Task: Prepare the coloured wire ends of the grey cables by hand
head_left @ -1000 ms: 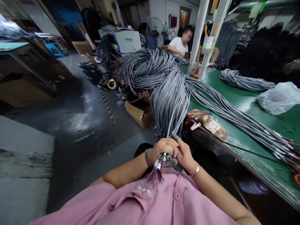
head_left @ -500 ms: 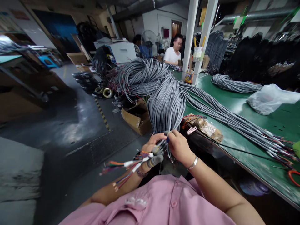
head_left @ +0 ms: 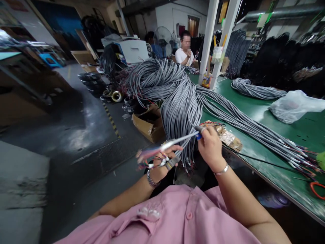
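My left hand (head_left: pixel 159 169), grey coverings on some fingers, is closed around the end portions of several grey cables, whose white sleeves and thin coloured wires (head_left: pixel 149 156) stick out to the left. My right hand (head_left: pixel 210 145) pinches one grey cable (head_left: pixel 181 138) that runs across from above the left hand. Something small and blue (head_left: pixel 198 136) shows at the right fingertips; its kind is unclear. Just beyond both hands, a thick bundle of grey cables (head_left: pixel 181 105) hangs over the table's edge, loose wire ends dangling at the bottom.
The green table (head_left: pixel 256 110) stretches off to the right, bearing a long row of cables (head_left: pixel 254 130), a plastic bag (head_left: pixel 289 106) and orange-handled scissors (head_left: pixel 317 189). A cardboard box (head_left: pixel 148 123) sits left of the bundle. Beyond the table is a person in white (head_left: pixel 183 56).
My right hand has moved right and up, away from the left, drawing one cable out between them. The wire ends at my left hand have swung up and right. The person opposite has raised a hand.
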A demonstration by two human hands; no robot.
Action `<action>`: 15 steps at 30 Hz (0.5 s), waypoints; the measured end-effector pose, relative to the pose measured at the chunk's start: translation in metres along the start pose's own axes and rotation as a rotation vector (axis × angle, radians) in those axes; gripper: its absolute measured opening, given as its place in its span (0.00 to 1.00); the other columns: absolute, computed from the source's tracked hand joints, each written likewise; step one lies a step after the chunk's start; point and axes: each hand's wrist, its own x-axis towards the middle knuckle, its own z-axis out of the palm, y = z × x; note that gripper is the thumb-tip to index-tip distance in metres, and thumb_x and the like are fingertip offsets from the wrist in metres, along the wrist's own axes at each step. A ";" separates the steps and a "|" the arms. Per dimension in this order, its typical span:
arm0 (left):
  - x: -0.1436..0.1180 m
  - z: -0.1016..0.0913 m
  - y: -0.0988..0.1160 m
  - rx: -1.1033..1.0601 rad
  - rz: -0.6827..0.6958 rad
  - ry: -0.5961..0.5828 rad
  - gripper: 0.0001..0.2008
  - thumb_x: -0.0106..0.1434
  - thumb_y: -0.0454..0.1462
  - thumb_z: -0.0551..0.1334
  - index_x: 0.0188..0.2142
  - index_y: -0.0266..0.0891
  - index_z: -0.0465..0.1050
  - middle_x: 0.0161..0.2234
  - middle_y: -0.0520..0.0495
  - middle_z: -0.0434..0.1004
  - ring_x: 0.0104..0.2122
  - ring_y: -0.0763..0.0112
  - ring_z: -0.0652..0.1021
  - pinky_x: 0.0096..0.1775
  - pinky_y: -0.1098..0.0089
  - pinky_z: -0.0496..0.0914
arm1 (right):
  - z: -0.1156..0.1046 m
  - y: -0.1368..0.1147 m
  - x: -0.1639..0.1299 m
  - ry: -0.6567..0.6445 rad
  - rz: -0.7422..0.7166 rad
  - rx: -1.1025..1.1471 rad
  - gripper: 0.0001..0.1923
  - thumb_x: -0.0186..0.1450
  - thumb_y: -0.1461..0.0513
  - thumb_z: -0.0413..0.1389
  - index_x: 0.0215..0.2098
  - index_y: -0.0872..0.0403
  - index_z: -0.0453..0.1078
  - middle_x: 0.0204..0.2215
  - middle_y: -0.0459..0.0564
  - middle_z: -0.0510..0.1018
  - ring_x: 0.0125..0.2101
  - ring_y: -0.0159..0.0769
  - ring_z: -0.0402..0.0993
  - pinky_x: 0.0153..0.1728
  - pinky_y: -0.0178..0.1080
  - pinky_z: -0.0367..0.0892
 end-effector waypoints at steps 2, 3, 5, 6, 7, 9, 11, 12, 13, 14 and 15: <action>0.003 -0.004 -0.002 0.009 0.040 0.078 0.20 0.56 0.44 0.67 0.45 0.37 0.73 0.26 0.47 0.77 0.17 0.78 0.69 0.18 0.75 0.63 | -0.012 0.008 0.005 0.101 0.025 0.147 0.11 0.67 0.62 0.48 0.45 0.53 0.70 0.45 0.56 0.71 0.47 0.44 0.67 0.48 0.45 0.64; 0.005 -0.006 -0.002 -0.007 0.052 0.114 0.17 0.56 0.44 0.66 0.42 0.36 0.74 0.23 0.50 0.75 0.15 0.79 0.67 0.16 0.77 0.60 | -0.015 0.011 0.004 0.113 0.021 0.236 0.12 0.68 0.61 0.47 0.46 0.53 0.69 0.46 0.55 0.71 0.48 0.44 0.68 0.49 0.46 0.64; 0.013 -0.007 0.000 -0.071 0.081 0.150 0.13 0.58 0.43 0.65 0.39 0.35 0.75 0.18 0.53 0.70 0.13 0.81 0.64 0.15 0.78 0.56 | -0.014 0.014 -0.005 0.052 0.013 0.396 0.14 0.70 0.60 0.44 0.48 0.52 0.68 0.44 0.54 0.73 0.46 0.42 0.70 0.49 0.46 0.65; 0.017 -0.007 0.003 -0.105 0.096 0.148 0.13 0.59 0.43 0.64 0.38 0.35 0.76 0.17 0.53 0.69 0.13 0.81 0.63 0.15 0.78 0.55 | -0.009 0.014 -0.013 -0.020 0.013 0.450 0.15 0.70 0.60 0.44 0.50 0.52 0.67 0.44 0.54 0.74 0.45 0.41 0.70 0.48 0.45 0.66; 0.022 -0.006 0.006 -0.121 0.109 0.137 0.13 0.60 0.43 0.63 0.38 0.34 0.76 0.18 0.52 0.70 0.13 0.82 0.63 0.16 0.78 0.55 | -0.002 0.013 -0.022 -0.092 0.006 0.479 0.15 0.70 0.60 0.44 0.51 0.51 0.67 0.45 0.54 0.74 0.46 0.40 0.71 0.48 0.44 0.67; 0.031 -0.001 0.014 -0.098 0.104 0.083 0.15 0.59 0.44 0.63 0.39 0.33 0.77 0.27 0.45 0.77 0.16 0.81 0.67 0.17 0.77 0.57 | 0.018 0.012 -0.042 -0.240 -0.035 0.478 0.15 0.69 0.61 0.46 0.51 0.51 0.67 0.50 0.55 0.72 0.48 0.40 0.70 0.49 0.43 0.67; 0.037 0.007 0.021 -0.062 0.042 -0.043 0.19 0.57 0.45 0.65 0.42 0.33 0.78 0.37 0.39 0.79 0.22 0.77 0.72 0.18 0.77 0.59 | 0.038 0.012 -0.057 -0.338 -0.016 0.402 0.14 0.68 0.63 0.47 0.50 0.51 0.68 0.53 0.54 0.69 0.47 0.39 0.71 0.48 0.42 0.68; 0.039 0.012 0.024 -0.043 0.007 -0.104 0.21 0.56 0.45 0.66 0.46 0.34 0.77 0.40 0.38 0.79 0.26 0.74 0.75 0.21 0.77 0.62 | 0.047 0.013 -0.063 -0.372 -0.010 0.352 0.14 0.68 0.63 0.47 0.50 0.52 0.68 0.53 0.54 0.69 0.47 0.39 0.71 0.48 0.42 0.68; 0.041 0.016 0.025 -0.015 -0.022 -0.165 0.22 0.56 0.45 0.67 0.48 0.35 0.76 0.42 0.38 0.79 0.30 0.71 0.77 0.25 0.76 0.66 | 0.054 0.015 -0.066 -0.391 -0.008 0.304 0.14 0.67 0.64 0.47 0.49 0.52 0.69 0.54 0.55 0.68 0.47 0.39 0.70 0.48 0.42 0.68; 0.042 0.021 0.026 0.024 -0.037 -0.224 0.22 0.56 0.44 0.67 0.47 0.35 0.76 0.43 0.39 0.78 0.34 0.68 0.77 0.30 0.75 0.69 | 0.061 0.017 -0.068 -0.402 -0.012 0.259 0.13 0.67 0.64 0.47 0.47 0.53 0.69 0.53 0.55 0.68 0.48 0.40 0.69 0.49 0.43 0.67; 0.042 0.025 0.026 0.070 -0.040 -0.269 0.21 0.55 0.44 0.68 0.46 0.35 0.77 0.43 0.40 0.78 0.37 0.66 0.78 0.35 0.72 0.70 | 0.066 0.020 -0.069 -0.412 -0.021 0.222 0.12 0.67 0.64 0.48 0.46 0.54 0.70 0.52 0.56 0.69 0.48 0.42 0.69 0.49 0.44 0.67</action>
